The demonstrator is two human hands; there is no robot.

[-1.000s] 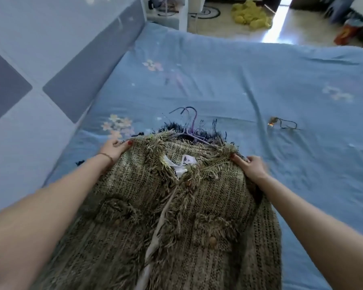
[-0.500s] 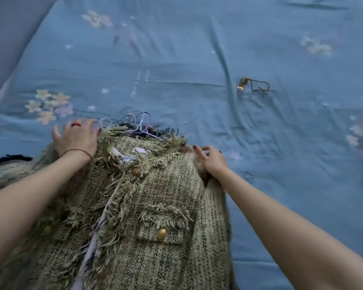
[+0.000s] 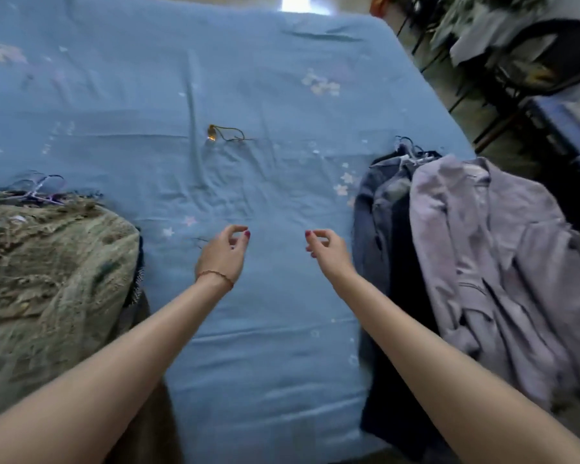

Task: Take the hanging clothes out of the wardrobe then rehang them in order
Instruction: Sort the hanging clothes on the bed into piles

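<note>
Between green knit jacket (image 3: 47, 269) and lilac shirt (image 3: 503, 262), both hands' fingers (image 3: 238, 233) curl loosely, holding nothing

There is one view only, from a wide-angle camera on the person's head, looking forward and steeply down across the bed (image 3: 255, 182). It sits close: both bare forearms run up from the bottom corners, and the left hand (image 3: 223, 252) and right hand (image 3: 327, 251) meet near the middle of the frame. The green tweed jacket (image 3: 47, 262) is cut by the left edge, the lilac shirt (image 3: 489, 262) lies toward the right. The bed's far edge bows near the top, and everything is blurred.
</note>
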